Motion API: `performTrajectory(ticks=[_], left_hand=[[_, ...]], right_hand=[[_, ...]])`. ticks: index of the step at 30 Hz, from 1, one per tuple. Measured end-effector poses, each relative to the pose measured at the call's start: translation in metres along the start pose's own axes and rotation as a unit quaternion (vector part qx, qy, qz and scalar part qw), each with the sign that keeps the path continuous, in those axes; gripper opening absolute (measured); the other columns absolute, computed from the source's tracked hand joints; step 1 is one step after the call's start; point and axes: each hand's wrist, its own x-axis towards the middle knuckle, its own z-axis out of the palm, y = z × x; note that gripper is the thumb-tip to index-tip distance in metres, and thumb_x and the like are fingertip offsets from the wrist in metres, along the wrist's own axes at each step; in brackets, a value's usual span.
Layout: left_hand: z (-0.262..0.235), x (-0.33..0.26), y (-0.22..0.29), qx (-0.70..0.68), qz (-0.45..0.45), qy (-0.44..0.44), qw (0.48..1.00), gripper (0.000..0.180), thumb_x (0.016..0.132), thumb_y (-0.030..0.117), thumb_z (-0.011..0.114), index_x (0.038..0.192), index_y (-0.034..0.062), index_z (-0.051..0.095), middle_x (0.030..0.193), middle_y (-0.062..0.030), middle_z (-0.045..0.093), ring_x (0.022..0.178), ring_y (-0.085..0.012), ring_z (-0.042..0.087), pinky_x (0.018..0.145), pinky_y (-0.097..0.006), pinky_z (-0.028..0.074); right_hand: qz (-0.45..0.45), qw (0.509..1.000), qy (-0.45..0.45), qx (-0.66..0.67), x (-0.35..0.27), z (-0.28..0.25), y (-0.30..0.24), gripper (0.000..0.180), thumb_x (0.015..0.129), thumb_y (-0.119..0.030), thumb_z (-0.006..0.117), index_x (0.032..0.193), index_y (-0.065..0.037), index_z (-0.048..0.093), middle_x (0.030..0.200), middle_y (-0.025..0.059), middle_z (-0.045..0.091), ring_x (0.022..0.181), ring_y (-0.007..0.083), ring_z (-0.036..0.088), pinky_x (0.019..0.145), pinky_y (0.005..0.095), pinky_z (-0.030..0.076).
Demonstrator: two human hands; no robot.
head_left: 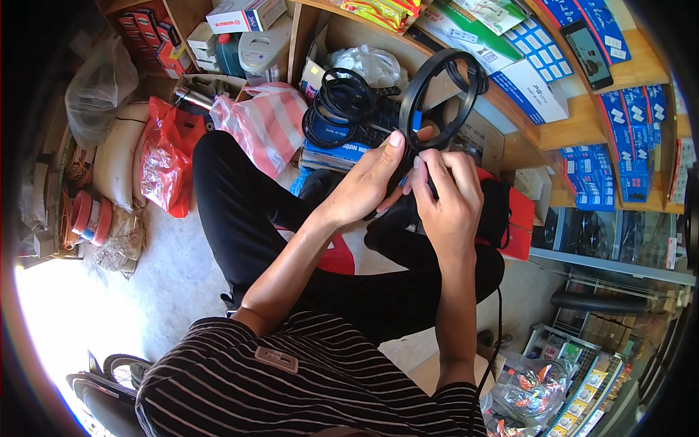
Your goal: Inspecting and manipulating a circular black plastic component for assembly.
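In front of me, a black rubber loop [408, 100], wound into rings and looking like a belt, stands up from between my hands. My left hand [373, 173] grips its lower end, the thumb raised along the near side and the fingers partly behind it. With fingers bent together, my right hand [449, 191] pinches the same loop just below the ring. Exactly what lies between those fingertips is hidden. Just beyond my left hand, a similar black coil [314, 130] rests on blue boxes [331, 157].
Wooden shelves [553, 135] with blue packets and a phone [587, 52] rise at the right. A striped bag [266, 120] and a red plastic bag [169, 156] sit at the left. Bagged goods [531, 390] lie at the lower right. My bent knees frame the work.
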Motion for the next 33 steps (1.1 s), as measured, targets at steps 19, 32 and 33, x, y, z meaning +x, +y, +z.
performTrajectory(ticks=[19, 32, 33], left_hand=[[0.008, 0.004, -0.004, 0.032, -0.046, 0.039, 0.998, 0.060, 0.114, 0.049, 0.027, 0.145, 0.0036, 0.052, 0.066, -0.0008, 0.053, 0.045, -0.0045, 0.039, 0.043, -0.020, 0.030], [0.011, 0.005, 0.000, 0.059, -0.040, 0.046, 0.996, 0.061, 0.115, 0.046, 0.028, 0.151, 0.0029, 0.049, 0.059, 0.0020, 0.047, 0.047, -0.0044, 0.038, 0.043, -0.021, 0.031], [0.012, 0.004, 0.000, 0.064, -0.039, 0.042, 0.996, 0.061, 0.115, 0.046, 0.028, 0.151, 0.0029, 0.049, 0.059, 0.0020, 0.047, 0.047, -0.0044, 0.038, 0.043, -0.021, 0.031]], right_hand=[[-0.012, 0.997, -0.033, 0.063, -0.015, -0.001, 0.011, 0.025, 0.082, 0.006, 0.074, 0.106, 0.002, 0.067, 0.085, 0.0108, 0.057, 0.077, 0.0290, 0.060, 0.066, 0.0415, 0.050], [0.045, 0.996, 0.011, 0.073, -0.016, 0.003, 0.009, 0.013, 0.089, 0.003, 0.071, 0.102, 0.004, 0.067, 0.084, 0.0129, 0.058, 0.076, 0.0299, 0.060, 0.067, 0.0407, 0.048], [0.046, 0.996, 0.018, 0.073, -0.017, 0.004, 0.009, 0.013, 0.089, 0.003, 0.071, 0.102, 0.004, 0.067, 0.084, 0.0129, 0.058, 0.076, 0.0299, 0.060, 0.067, 0.0407, 0.048]])
